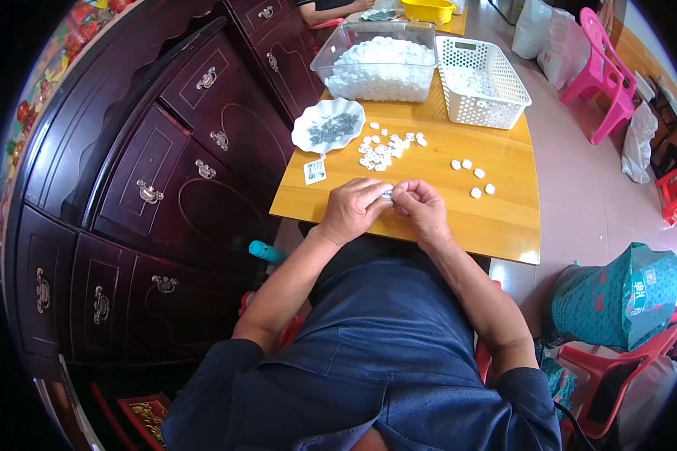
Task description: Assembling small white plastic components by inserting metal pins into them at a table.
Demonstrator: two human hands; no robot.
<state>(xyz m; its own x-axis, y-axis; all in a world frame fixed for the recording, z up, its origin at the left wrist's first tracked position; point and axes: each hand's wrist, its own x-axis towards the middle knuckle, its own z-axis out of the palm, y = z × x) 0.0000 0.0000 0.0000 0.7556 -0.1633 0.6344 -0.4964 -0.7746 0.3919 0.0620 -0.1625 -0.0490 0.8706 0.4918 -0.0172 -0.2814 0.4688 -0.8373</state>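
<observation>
Fingers [380, 197] of left hand [351, 210] and right hand [423, 210] pinched together on small white part [388, 195], just above wooden surface [496, 218] edge, loose white parts [384, 148] beyond fingers, shell-shaped dish [328, 125] beyond-left, white basket [483, 83] further off.

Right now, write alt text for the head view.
Both hands, left hand and right hand, meet over a small white piece at a wooden table. Beyond lie loose white pieces, a dish of grey parts, a clear tub and a white basket.
</observation>
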